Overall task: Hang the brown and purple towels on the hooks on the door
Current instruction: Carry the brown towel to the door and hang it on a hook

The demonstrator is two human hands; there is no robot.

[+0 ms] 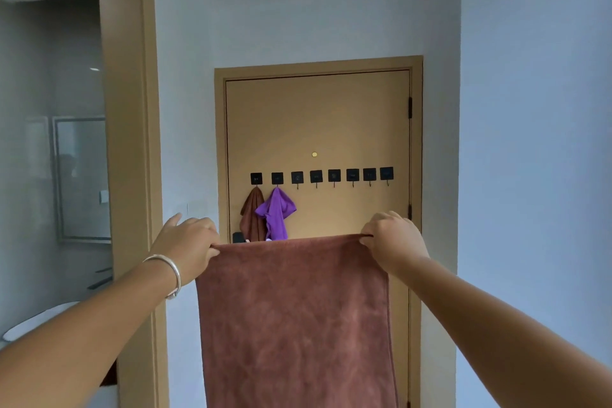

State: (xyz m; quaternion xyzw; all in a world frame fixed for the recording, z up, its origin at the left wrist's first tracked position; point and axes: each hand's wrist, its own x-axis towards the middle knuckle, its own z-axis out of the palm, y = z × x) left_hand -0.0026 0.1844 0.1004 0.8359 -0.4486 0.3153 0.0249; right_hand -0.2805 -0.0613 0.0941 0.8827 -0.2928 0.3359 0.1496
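Observation:
A large brown towel (294,318) hangs spread out in front of me. My left hand (188,247) pinches its top left corner and my right hand (392,243) pinches its top right corner. Beyond it stands a tan door (318,122) with a row of several black square hooks (316,176). A small brown towel (252,213) hangs from the leftmost hook. A purple towel (276,213) hangs from the second hook. The other hooks are bare. The held towel hides the door's lower part.
White walls flank the door on both sides. At left, a tan door frame (132,142) opens onto a grey room with a mirror (82,179) and a white basin (36,321). A dark door handle (237,237) peeks above the towel's edge.

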